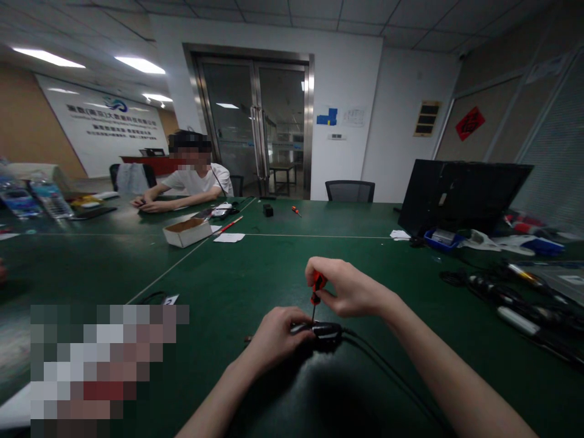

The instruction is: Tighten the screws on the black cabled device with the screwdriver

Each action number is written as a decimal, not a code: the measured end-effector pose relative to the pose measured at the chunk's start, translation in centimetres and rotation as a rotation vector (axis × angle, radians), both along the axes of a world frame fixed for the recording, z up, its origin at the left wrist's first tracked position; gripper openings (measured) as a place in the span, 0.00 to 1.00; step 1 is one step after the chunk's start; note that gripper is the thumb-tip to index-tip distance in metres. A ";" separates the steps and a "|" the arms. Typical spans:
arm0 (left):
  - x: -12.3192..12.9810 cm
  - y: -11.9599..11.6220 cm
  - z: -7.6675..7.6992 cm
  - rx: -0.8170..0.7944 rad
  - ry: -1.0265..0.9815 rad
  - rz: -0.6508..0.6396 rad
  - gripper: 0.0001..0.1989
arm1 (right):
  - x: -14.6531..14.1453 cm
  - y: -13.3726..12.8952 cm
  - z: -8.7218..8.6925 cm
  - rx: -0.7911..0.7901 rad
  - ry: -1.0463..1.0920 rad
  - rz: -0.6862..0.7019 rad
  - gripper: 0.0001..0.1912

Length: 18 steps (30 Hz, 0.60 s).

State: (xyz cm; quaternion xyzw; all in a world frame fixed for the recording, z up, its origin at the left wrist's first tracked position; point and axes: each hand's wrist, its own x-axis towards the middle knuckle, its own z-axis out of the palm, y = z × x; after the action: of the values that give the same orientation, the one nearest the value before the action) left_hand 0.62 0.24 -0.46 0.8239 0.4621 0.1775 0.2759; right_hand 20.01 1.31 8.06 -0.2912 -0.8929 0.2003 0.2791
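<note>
My right hand (335, 286) is closed around the red and black handle of a screwdriver (318, 281), held nearly upright. Its thin shaft points down to a small black corded device (326, 333) on the green table; whether the tip sits in a screw is too small to tell. With its fingers curled over the device's left part, my left hand (281, 331) grips it against the tabletop. A black cable (378, 359) runs from the device's right end toward the lower right. The fingers hide part of the device's body, so its exact kind does not show.
Across the green table (274, 267) stands a white open box (187, 233), near paper and a pencil-like stick. Another screwdriver (296, 210) lies farther back. A monitor (460, 198), a blue tray (441, 239) and dark cables (488, 289) occupy the right. A seated person (191, 179) works at far left.
</note>
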 end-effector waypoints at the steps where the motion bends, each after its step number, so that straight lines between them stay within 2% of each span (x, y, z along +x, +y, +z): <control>1: 0.0 0.0 0.0 -0.001 -0.001 0.005 0.12 | -0.2 0.3 -0.3 -0.063 0.073 0.039 0.09; 4: 0.0 0.0 -0.1 0.002 -0.007 0.016 0.12 | -0.9 1.0 -1.1 -0.289 0.240 0.092 0.15; 6: 0.0 0.0 -0.2 0.007 -0.014 0.010 0.12 | -1.2 1.1 -1.3 -0.339 0.264 0.041 0.17; 8: 0.0 0.1 -0.3 0.010 -0.014 0.001 0.13 | -1.2 0.9 -1.0 -0.205 0.179 -0.075 0.15; 12: 0.0 0.1 -0.3 0.016 -0.009 -0.002 0.14 | -0.7 0.1 0.1 0.218 -0.169 -0.321 0.11; 14: 0.0 0.1 -0.2 0.015 -0.009 0.002 0.13 | -0.5 -0.2 0.4 0.294 -0.295 -0.394 0.14; 16: 0.0 0.0 -0.1 0.011 0.000 0.009 0.13 | -0.6 -0.3 0.5 0.299 -0.352 -0.434 0.16; 18: 0.1 0.0 0.0 0.005 0.009 0.011 0.13 | -0.6 -0.3 0.5 0.285 -0.349 -0.423 0.14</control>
State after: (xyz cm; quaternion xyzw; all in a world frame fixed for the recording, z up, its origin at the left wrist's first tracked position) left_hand 0.68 0.24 -0.45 0.8229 0.4673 0.1762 0.2709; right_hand 19.37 1.05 8.53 -0.4586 -0.8659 -0.0428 0.1950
